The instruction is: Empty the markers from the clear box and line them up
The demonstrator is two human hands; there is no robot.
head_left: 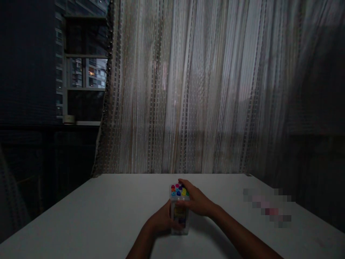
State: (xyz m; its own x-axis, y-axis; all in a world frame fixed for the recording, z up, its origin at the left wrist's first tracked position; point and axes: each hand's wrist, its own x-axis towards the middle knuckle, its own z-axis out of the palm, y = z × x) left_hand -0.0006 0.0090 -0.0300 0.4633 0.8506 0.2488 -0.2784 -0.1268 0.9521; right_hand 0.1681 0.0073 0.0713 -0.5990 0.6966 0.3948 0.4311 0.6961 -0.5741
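Note:
A clear plastic box of markers with several coloured caps showing at its top stands upright on the white table. My left hand wraps round the box's lower left side, fingers closed on it. My right hand grips the upper right of the box, with its fingers reaching over the coloured caps.
A striped sheer curtain hangs right behind the table's far edge. A dark window with lit buildings outside is at the upper left. A blurred-out patch lies on the table to the right. The room is dim.

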